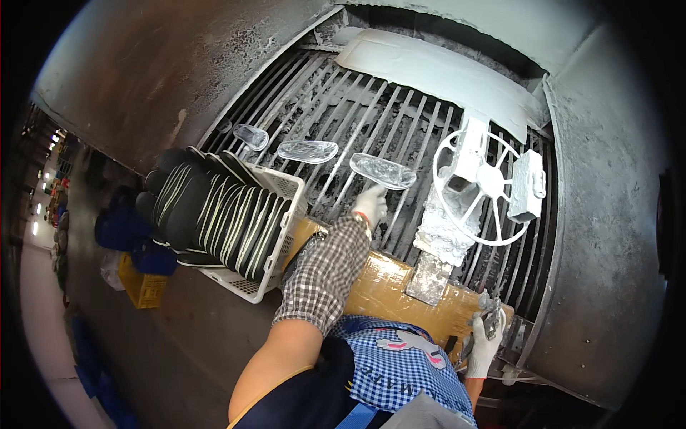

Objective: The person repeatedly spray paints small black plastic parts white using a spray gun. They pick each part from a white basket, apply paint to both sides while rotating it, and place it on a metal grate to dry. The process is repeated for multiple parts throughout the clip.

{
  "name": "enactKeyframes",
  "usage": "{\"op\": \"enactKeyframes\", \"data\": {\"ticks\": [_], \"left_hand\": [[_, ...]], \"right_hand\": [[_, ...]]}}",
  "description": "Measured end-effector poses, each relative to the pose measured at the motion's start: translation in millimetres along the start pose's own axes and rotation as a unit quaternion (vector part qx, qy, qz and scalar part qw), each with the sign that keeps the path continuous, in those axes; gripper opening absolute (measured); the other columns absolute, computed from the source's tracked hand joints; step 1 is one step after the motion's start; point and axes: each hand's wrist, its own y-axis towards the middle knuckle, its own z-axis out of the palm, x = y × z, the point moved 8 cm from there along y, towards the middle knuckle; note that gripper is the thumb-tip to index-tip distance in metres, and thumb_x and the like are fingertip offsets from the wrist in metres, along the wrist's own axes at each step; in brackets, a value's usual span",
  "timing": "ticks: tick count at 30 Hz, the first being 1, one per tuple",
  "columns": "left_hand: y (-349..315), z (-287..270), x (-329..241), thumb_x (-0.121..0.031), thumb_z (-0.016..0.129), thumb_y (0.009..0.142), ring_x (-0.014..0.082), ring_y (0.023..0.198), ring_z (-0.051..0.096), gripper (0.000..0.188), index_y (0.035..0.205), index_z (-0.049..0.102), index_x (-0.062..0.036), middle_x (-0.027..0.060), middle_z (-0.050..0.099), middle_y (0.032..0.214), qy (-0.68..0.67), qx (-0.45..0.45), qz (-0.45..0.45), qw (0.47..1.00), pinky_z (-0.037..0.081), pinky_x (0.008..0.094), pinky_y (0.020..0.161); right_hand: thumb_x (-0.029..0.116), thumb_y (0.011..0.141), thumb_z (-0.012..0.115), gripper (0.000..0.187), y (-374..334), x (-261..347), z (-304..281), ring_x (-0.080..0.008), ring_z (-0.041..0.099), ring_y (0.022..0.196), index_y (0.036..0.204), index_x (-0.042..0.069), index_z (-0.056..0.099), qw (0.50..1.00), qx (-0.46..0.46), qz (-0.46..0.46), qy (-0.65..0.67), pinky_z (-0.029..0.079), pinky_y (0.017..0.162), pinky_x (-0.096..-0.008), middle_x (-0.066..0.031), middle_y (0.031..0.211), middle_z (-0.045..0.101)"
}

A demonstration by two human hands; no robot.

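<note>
My left hand, in a white glove below a checked sleeve, reaches over the metal bars with its fingers stretched forward. It is open, just short of the near edge of a glossy, sole-shaped piece; whether they touch is hard to see. Two similar shiny pieces, a middle one and a farther one, lie in a row to the left. At the lower right, my gloved right hand is closed around a grey, powder-caked spray gun.
A white-coated wheel stands right of the pieces, beside a coated block. A white plastic basket of black soles with pale edges sits left. Taped cardboard lines the front. Metal walls flank the slatted grate.
</note>
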Motion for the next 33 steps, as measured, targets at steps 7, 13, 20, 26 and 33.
{"op": "enactKeyframes", "data": {"ticks": [7,13,20,26,33], "left_hand": [[-112,-17,22,-0.015,0.078,0.09,0.0153,0.096,0.07,0.05,0.136,0.066,0.0018,0.0068,0.076,0.114,0.357,0.041,0.11,0.927,0.057,0.0287,0.088],[-160,-51,-51,-0.025,0.071,0.086,0.0388,0.134,0.061,0.066,0.148,0.06,-0.0044,0.0225,0.063,0.146,0.733,-0.043,0.332,0.592,0.048,0.0428,0.117],[-159,-116,-41,-0.032,0.079,0.082,0.0461,0.134,0.059,0.098,0.167,0.034,-0.0129,0.0304,0.048,0.154,0.837,-0.116,0.072,0.529,0.051,0.0498,0.111],[-147,-133,-40,-0.037,0.081,0.081,0.0444,0.133,0.06,0.097,0.167,0.037,-0.0214,0.0275,0.049,0.153,0.837,-0.141,0.046,0.526,0.051,0.0492,0.111],[-156,-122,-77,-0.038,0.09,0.079,0.0387,0.119,0.069,0.074,0.136,0.063,0.0,0.0235,0.073,0.118,0.589,-0.202,0.146,0.769,0.053,0.0411,0.106]], "right_hand": [[0.007,0.098,0.074,0.043,0,-30,-9,-0.0136,0.065,0.1,0.139,-0.002,0.063,0.999,0.011,0.045,-0.008,0.053,0.091,-0.0297,-0.0032,0.115,0.069],[0.006,0.098,0.073,0.045,-8,-5,5,-0.0109,0.064,0.091,0.141,0.0,0.061,0.999,0.002,0.038,-0.009,0.052,0.08,-0.0264,-0.0023,0.106,0.07],[0.005,0.097,0.073,0.041,-9,-7,6,-0.01,0.064,0.093,0.137,0.0,0.065,0.996,0.015,0.071,0.044,0.052,0.083,-0.0261,-0.0009,0.108,0.07],[0.007,0.098,0.07,0.046,-8,-19,0,-0.005,0.053,0.063,0.144,0.003,0.061,0.996,0.016,0.067,0.056,0.043,0.054,-0.0229,0.0026,0.092,0.062],[0.01,0.1,0.068,0.051,-6,-27,-2,-0.0034,0.047,0.052,0.149,0.006,0.058,0.995,0.03,0.067,0.072,0.04,0.045,-0.0217,0.0037,0.084,0.058]]}}
